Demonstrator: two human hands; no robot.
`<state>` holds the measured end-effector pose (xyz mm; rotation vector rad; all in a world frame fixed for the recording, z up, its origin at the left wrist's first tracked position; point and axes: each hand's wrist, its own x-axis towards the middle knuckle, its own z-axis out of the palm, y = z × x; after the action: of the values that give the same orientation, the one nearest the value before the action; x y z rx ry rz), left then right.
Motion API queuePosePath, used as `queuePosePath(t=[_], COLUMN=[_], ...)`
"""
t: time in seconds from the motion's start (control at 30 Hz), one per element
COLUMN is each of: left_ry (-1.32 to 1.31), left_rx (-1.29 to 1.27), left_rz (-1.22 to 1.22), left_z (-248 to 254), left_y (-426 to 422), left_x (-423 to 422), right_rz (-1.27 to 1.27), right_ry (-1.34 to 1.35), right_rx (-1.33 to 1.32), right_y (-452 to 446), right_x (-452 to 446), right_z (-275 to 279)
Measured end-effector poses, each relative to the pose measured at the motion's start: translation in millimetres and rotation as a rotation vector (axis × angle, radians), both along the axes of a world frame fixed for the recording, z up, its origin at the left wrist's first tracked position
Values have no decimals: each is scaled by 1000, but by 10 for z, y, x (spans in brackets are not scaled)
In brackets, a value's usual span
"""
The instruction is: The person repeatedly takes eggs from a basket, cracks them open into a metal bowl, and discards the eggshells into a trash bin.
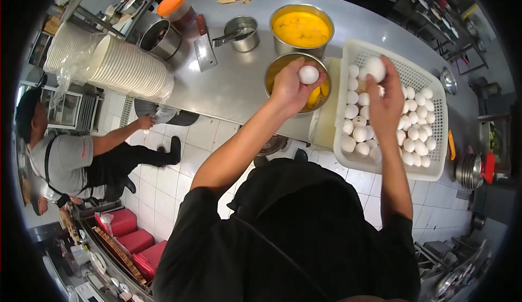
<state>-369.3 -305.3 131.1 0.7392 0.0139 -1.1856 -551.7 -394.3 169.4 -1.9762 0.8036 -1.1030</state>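
A white egg [309, 75] rests in my left hand [290, 87], fingers curled round it, above a steel bowl [270, 69] with yellow yolks [314, 98] inside. My right hand [387, 98] grips another white egg [375, 69] over a white plastic basket [441, 160]. Many white eggs [416, 133] lie in that basket, on both sides of my right wrist. Behind the bowl stands a steel pot [300, 50] nearly full of yellow egg [302, 29].
A cleaver [204, 49], a small steel pot [246, 43] with a utensil, a dark-filled pot [165, 45] and an orange-lidded tub [173, 4] stand left on the steel table [217, 92]. Stacked white containers [122, 68] lie at its left end. Another person [65, 158] is at left.
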Motion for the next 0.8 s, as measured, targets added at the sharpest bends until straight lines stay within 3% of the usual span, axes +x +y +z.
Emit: queuePosePath(t=[0.13, 0.27, 0.4, 0.53, 0.67, 0.8], left_ry=[21, -25, -29, 8, -51, -99], left_rx=[-26, -70, -59, -100, -168, -83], left_rz=[-13, 0, 12, -23, -59, -93], left_z=[-122, -170, -228, -220, -171, -172], left_y=[-49, -46, -7, 57, 97, 206], left_x=[29, 66, 72, 143, 150, 195], right_rz=[57, 10, 200, 165, 200, 277], right_ry=[15, 34, 254, 127, 246, 99], right_rx=[-306, -591, -401, -65, -484, 236], right_y=[410, 442, 439, 417, 465, 393], right_x=[334, 604, 663, 658, 741, 720], right_z=[253, -46, -230, -40, -273, -187])
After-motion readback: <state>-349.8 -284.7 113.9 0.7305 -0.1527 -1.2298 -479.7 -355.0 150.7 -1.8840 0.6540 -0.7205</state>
